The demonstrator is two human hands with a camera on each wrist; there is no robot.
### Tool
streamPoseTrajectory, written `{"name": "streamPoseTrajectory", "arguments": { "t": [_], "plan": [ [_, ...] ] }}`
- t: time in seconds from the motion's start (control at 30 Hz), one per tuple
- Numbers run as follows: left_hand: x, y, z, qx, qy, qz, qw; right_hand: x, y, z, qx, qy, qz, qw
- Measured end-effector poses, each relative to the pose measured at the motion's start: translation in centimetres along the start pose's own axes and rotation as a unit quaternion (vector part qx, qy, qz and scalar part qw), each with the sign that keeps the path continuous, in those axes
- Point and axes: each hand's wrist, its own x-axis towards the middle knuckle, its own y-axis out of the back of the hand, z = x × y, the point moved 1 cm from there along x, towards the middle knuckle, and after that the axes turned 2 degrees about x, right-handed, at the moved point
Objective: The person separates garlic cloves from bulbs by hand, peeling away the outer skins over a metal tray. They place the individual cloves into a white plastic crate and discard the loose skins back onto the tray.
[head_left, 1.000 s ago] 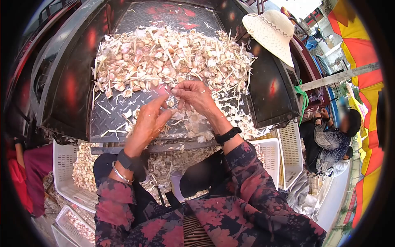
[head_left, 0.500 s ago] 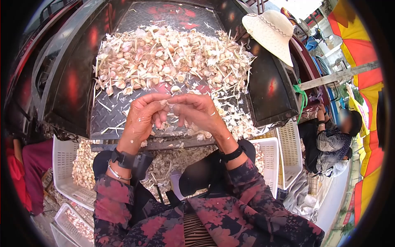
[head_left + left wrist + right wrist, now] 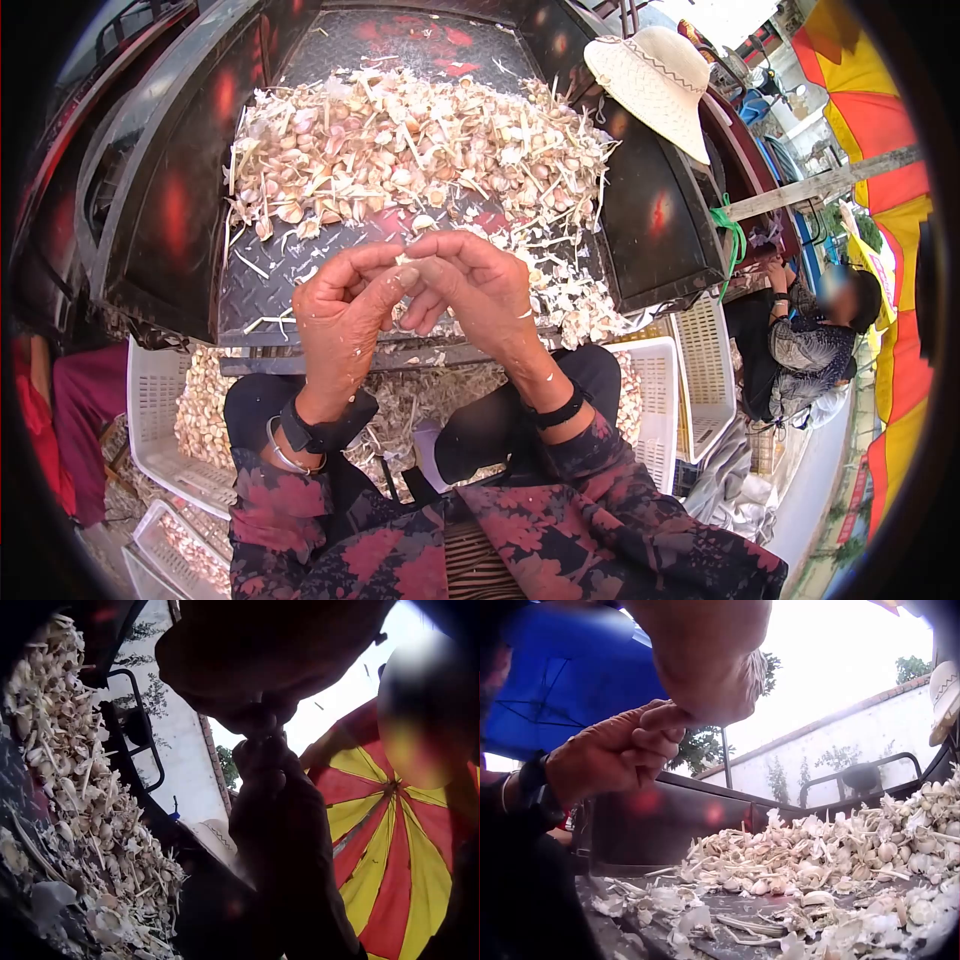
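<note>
Fingertips of both hands meet over the front part of the metal bed (image 3: 300, 262). My left hand (image 3: 345, 310) and right hand (image 3: 480, 300) pinch a small pale garlic piece (image 3: 404, 259) between them, mostly covered by the fingers. Beyond them lies a wide heap of garlic cloves (image 3: 400, 150) with stalks and skins. In the right wrist view the left hand (image 3: 615, 754) has its fingers bent in against the right hand (image 3: 705, 664). Both the left hand (image 3: 270, 656) and right hand (image 3: 281, 817) are dark in the left wrist view.
A straw hat (image 3: 655, 85) hangs on the right side panel (image 3: 655, 200). Below the bed stand a white crate (image 3: 150, 430) of cloves at left and another white crate (image 3: 655, 400) at right. A person (image 3: 815, 340) sits at the far right; peelings cover the ground.
Both hands have drawn back slightly toward the body from the heap, and their fingertips have come together around the small piece. A loose clove now shows on the bed just beyond them.
</note>
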Motion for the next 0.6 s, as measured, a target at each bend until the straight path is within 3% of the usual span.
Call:
{"name": "streamPoseTrajectory", "arguments": {
  "t": [0.1, 0.17, 0.2, 0.23, 0.27, 0.3, 0.33, 0.37, 0.4, 0.43, 0.47, 0.5, 0.53, 0.6],
  "plan": [
    [-1.6, -0.6, 2.1, 0.012, -0.024, 0.002, 1.0, -0.6, -0.4, -2.3, 0.049, -0.008, -0.009, 0.999],
    [-2.9, -1.2, 3.8, 0.003, -0.056, -0.033, 0.998, -1.5, -0.9, -3.9, 0.162, 0.014, -0.066, 0.984],
    [-3.3, -0.7, 4.3, 0.069, -0.131, -0.064, 0.987, -2.2, -1.5, -5.3, 0.116, 0.003, -0.061, 0.991],
    [-3.8, -0.6, 5.0, 0.048, -0.181, -0.096, 0.978, -3.1, -2.3, -6.5, 0.154, 0.022, -0.078, 0.985],
    [-3.6, -0.7, 6.5, 0.087, -0.301, -0.159, 0.936, -3.7, -2.7, -7.1, 0.191, 0.042, -0.097, 0.976],
    [-4.6, -0.9, 6.9, 0.03, -0.322, -0.208, 0.923, -3.6, -2.5, -7.2, 0.179, 0.13, -0.18, 0.958],
    [-4.1, -0.9, 8.4, 0.025, -0.355, -0.305, 0.883, -2.5, -3.0, -8.0, 0.155, 0.242, -0.266, 0.92],
    [-3.3, -1.1, 9.1, -0.019, -0.416, -0.363, 0.833, -2.7, -4.2, -9.0, 0.209, 0.266, -0.312, 0.888],
    [-4.8, -1.7, 8.5, -0.086, -0.443, -0.31, 0.837, -3.0, -4.6, -9.4, 0.227, 0.278, -0.354, 0.864],
    [-4.9, 0.9, 9.1, -0.095, -0.372, -0.453, 0.804, -3.0, -5.7, -9.5, 0.23, 0.28, -0.352, 0.863],
    [-6.7, 0.9, 8.7, -0.087, -0.362, -0.407, 0.834, -3.0, -7.0, -9.7, 0.286, 0.324, -0.337, 0.837],
    [-6.2, -2.4, 11.4, -0.08, -0.349, -0.359, 0.862, -3.1, -7.6, -9.7, 0.339, 0.366, -0.318, 0.806],
    [-5.9, -3.1, 11.1, -0.079, -0.345, -0.359, 0.863, -3.2, -7.6, -9.5, 0.342, 0.365, -0.315, 0.806],
    [-6.0, -3.3, 10.5, -0.096, -0.466, -0.284, 0.833, -3.6, -7.6, -9.1, 0.32, 0.375, -0.316, 0.811]
  ]
}}
